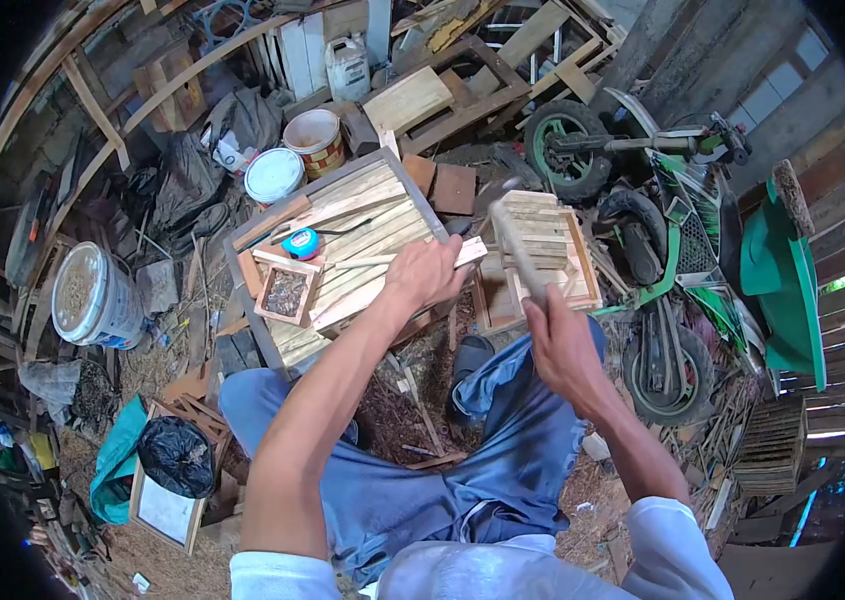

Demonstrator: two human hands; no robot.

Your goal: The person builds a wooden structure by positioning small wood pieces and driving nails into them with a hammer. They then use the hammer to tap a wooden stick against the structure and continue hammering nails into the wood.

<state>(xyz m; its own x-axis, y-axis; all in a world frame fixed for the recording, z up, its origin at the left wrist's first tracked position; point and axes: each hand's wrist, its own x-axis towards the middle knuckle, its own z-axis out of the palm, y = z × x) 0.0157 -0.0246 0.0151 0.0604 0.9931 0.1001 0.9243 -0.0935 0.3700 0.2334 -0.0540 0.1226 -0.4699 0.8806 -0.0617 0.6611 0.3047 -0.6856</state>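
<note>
Left hand (425, 272) clasps a wooden strip (471, 252) at 12 o'clock, likely steadying it; right hand (565, 348), 1 o'clock, grips a hammer (515, 240).

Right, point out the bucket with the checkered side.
The reddish-brown and cream bucket, just right of the white-topped bucket; neither that one nor the big far-left bucket shows checks.
</note>
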